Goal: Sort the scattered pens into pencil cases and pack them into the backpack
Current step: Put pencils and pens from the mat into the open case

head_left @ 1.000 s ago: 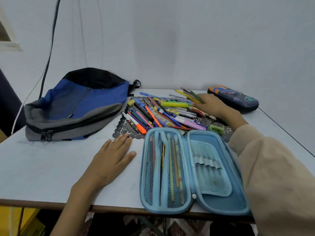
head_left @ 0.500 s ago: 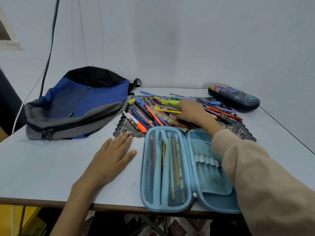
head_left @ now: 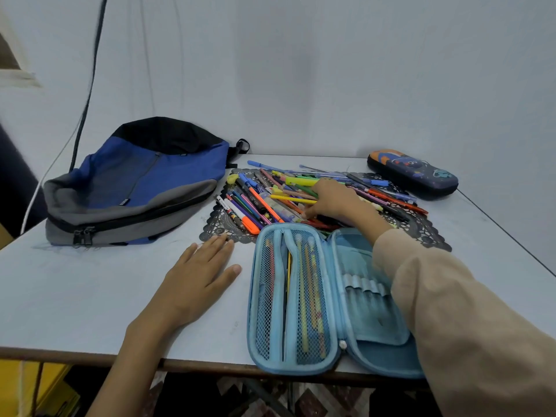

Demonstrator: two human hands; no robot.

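**Now among the pens**

Nearest, the open blue pencil case (head_left: 301, 296) reaches the table's (head_left: 75, 296) front edge. My left hand (head_left: 198, 278) lies flat just beside it, fingers straight, with bare tabletop to its left. Beyond, my right hand (head_left: 334, 200) curls down into the scattered pens (head_left: 264, 203) on the black doily (head_left: 219, 224); whether it grips one, I cannot tell. The backpack (head_left: 135, 182) lies far left, and the dark pencil case (head_left: 415, 176) sits zipped far right.

Right hand (head_left: 332, 201) among scattered pens (head_left: 264, 206), left hand (head_left: 197, 276) flat beside open pencil case (head_left: 361, 320)
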